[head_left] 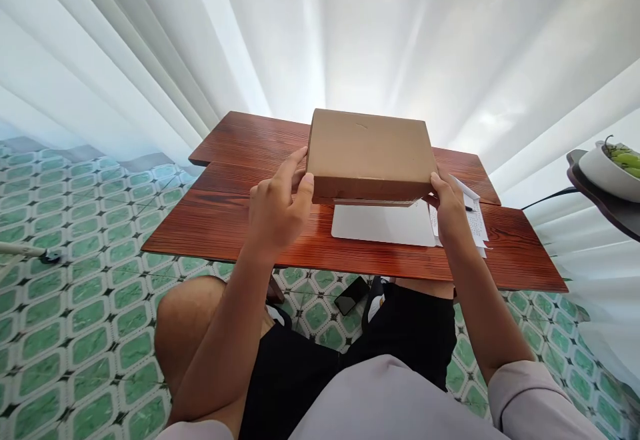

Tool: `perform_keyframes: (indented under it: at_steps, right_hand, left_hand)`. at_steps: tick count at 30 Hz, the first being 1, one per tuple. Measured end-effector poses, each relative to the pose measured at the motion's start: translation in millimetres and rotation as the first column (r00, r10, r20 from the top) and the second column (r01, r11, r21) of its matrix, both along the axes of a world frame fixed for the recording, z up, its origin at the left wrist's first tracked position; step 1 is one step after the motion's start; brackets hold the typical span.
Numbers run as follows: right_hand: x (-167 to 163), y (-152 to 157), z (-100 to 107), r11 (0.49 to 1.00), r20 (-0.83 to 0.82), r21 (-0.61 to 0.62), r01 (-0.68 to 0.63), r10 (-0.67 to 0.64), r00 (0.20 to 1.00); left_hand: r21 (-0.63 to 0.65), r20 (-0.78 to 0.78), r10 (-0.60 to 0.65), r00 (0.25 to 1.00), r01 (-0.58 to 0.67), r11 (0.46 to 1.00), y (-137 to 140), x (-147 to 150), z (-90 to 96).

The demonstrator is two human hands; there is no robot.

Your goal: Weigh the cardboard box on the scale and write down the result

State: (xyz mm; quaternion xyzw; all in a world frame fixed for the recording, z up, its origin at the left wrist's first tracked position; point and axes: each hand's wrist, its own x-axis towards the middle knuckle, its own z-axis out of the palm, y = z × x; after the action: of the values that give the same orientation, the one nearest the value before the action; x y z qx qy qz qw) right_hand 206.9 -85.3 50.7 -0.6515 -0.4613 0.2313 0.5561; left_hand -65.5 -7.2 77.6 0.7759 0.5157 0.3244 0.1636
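A brown cardboard box (370, 150) is held up over the wooden table, its closed top facing me. My left hand (283, 207) grips its left end, thumb on the near corner and fingers along the side. At the opposite end, my right hand (447, 207) grips the near right corner, its fingers partly hidden. Beneath the box lies a flat white panel or closed laptop (383, 223), partly covered from view. Papers with writing (477, 220) lie to the right, with a dark pen (469, 209) on them.
The reddish wooden table (200, 217) has stepped edges. White curtains (370, 33) hang behind it. A dark phone-like object (351, 295) lies on the green tiled floor (100, 307) between my feet. On the right, a dark shelf (600, 193) carries a white pot (607, 170).
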Motion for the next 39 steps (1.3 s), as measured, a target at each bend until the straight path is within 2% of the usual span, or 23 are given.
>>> perform_keyframes:
  at_steps: [3, 7, 13, 20, 27, 34, 39]
  right_hand:
    - [9, -4, -5, 1.000, -0.054, 0.006, 0.029, -0.029, 0.998]
    - [19, -8, -10, 0.998, -0.089, 0.038, 0.052, -0.049, 0.995]
    - [35, -17, -17, 0.995, -0.084, 0.021, 0.099, -0.097, 0.992]
    - [46, -25, -24, 0.989, -0.087, -0.001, 0.151, -0.150, 0.985]
    - [51, -28, -31, 0.990, -0.100, -0.030, 0.141, -0.144, 0.985]
    - [51, -29, -35, 0.981, -0.136, -0.078, 0.180, -0.189, 0.972]
    - [53, -28, -37, 0.982, -0.139, -0.074, 0.176, -0.185, 0.973]
  left_hand:
    - [-0.016, 0.160, -0.082, 0.984, 0.085, 0.996, 4, 7, -10.0]
    - [-0.040, 0.366, -0.204, 0.908, 0.234, 0.971, 11, 15, -26.7]
    - [-0.126, 0.564, -0.321, 0.761, 0.464, 0.877, 16, 27, -40.7]
    - [-0.183, 0.576, -0.327, 0.750, 0.508, 0.842, 15, 40, -47.3]
    - [-0.237, 0.528, -0.291, 0.798, 0.467, 0.852, 14, 45, -49.9]
    - [-0.273, 0.491, -0.313, 0.813, 0.484, 0.831, 14, 44, -53.9]
    - [-0.281, 0.465, -0.305, 0.831, 0.465, 0.839, 14, 45, -53.8]
